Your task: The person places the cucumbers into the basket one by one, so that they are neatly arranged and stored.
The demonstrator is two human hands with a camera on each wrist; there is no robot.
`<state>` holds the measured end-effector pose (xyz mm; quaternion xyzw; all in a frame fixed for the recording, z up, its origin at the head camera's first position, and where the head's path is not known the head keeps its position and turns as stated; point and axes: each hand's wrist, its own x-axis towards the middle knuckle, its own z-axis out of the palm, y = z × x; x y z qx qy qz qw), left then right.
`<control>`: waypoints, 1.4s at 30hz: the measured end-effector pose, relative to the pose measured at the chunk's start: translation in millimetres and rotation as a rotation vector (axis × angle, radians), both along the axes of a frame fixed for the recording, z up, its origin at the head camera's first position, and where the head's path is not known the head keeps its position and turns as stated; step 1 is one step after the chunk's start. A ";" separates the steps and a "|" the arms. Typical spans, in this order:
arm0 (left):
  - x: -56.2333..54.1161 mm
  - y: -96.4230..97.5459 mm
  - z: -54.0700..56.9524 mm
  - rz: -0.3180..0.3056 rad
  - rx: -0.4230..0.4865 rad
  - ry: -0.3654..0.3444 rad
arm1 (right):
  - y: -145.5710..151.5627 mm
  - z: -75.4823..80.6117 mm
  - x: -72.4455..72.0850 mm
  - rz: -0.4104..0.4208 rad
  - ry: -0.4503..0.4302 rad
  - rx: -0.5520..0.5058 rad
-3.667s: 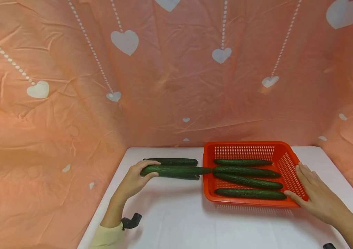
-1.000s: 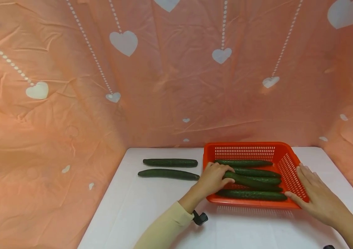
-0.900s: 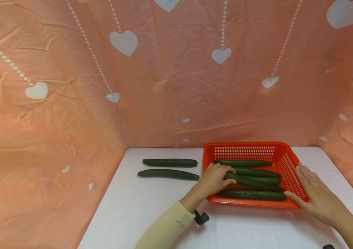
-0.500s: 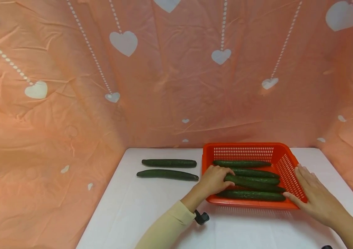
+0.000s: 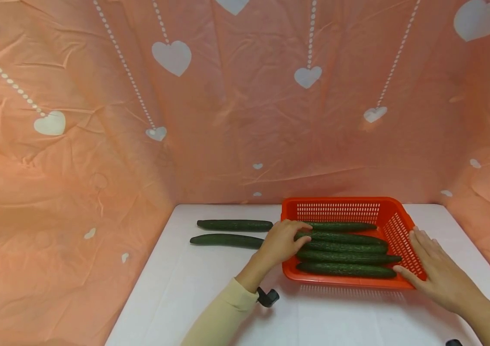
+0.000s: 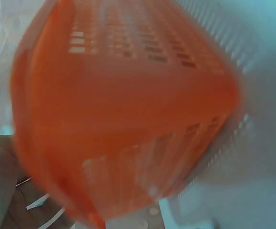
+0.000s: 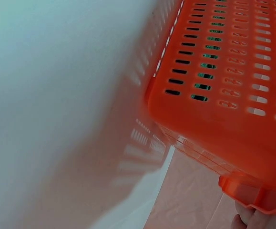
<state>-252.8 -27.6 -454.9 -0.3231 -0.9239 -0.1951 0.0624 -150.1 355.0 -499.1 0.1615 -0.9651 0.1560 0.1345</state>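
Observation:
My left hand [image 5: 278, 244] is over the left rim of the red plastic basket [image 5: 357, 284], thumb and fingers apart, holding nothing. Inside the basket several dark green cucumbers [image 5: 349, 269] lie side by side; the hand overlaps the left ends of some. My right hand [image 5: 439, 274] rests on the basket's right side with straight fingers and the thumb at the front corner. On the table left of the basket lie a straight cucumber [image 5: 234, 225] and a slightly curved cucumber [image 5: 225, 240], its right end hidden by the left hand. The left wrist view is blurred and shows the basket's wall [image 6: 118, 100].
A white table [image 5: 210, 298] carries everything. Orange cloth [image 5: 236, 144] with white hearts hangs behind it and at both sides. A small black device [image 5: 267, 297] sits at the left wrist. Slotted basket walls [image 7: 223, 109] fill much of the right wrist view.
My left hand brought a cucumber from the table into the basket, let go of it, and drew back left to the rim. The right hand has stayed on the basket's right side.

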 end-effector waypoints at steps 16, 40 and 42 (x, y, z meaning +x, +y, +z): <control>-0.8 -68.1 3.5 0.117 0.160 -0.033 | -1.5 0.2 0.3 0.005 0.008 0.002; -5.6 -193.4 -32.1 0.309 0.195 -0.150 | -1.8 -1.5 -0.2 0.001 0.019 -0.002; -6.5 -200.5 -33.7 0.315 0.195 -0.163 | -2.0 -1.6 -0.3 0.001 0.021 0.000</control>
